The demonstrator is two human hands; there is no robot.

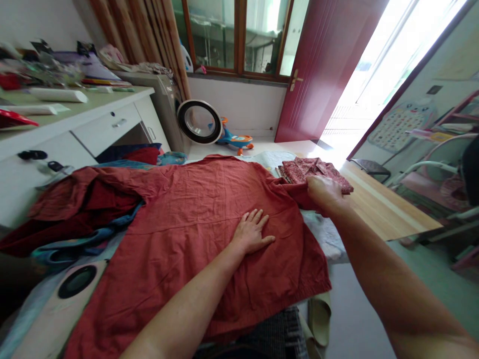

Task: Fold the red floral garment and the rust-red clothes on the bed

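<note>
A rust-red jacket [194, 214] lies spread face down in front of me, its left sleeve trailing off to the left. My left hand [252, 232] rests flat on the jacket's right half, fingers spread. My right hand [325, 193] is closed round the end of the jacket's right sleeve, pulled out to the side. Just behind that hand sits a folded stack of red patterned clothes [310, 169]. The fingertips of the right hand are partly hidden.
Blue patterned cloth [93, 239] is bunched under the left sleeve. A cluttered desk [130, 107] stands at left, near a washing machine with its round door [199, 122] open. Behind are a toy ride-on car [237, 141] and a red door [310, 65]. A wooden board [385, 204] extends right.
</note>
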